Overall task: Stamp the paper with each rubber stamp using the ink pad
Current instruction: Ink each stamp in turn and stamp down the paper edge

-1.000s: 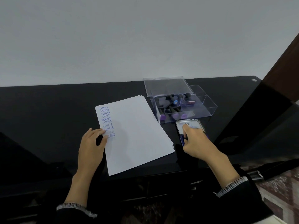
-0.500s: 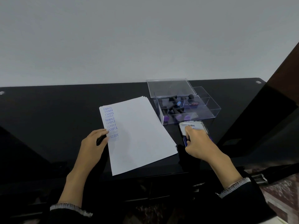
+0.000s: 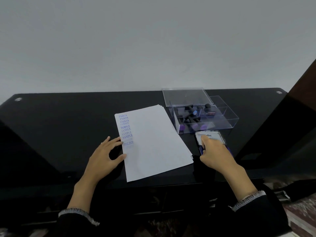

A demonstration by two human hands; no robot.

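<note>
While the right hand (image 3: 214, 152) curls over the ink pad (image 3: 210, 138) at four o'clock, its grip hidden, the left hand (image 3: 104, 155), spread, barely touches the paper (image 3: 153, 142); sheets may slide.

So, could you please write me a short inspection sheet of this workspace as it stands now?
Surface: glossy black table, bare at left.
Job's things: stack of paper, a column of blue SAMPLE prints down its left edge; ink pad right of it, lid raised; rubber stamps in an open clear box.
Clutter: nothing seen.
Hands: left hand flat, fingertips on the paper's left edge; right hand over the ink pad, what it holds is hidden.
Cables: nothing seen.
Surroundings: plain pale wall behind; dark panel at right; patterned floor at lower right.
</note>
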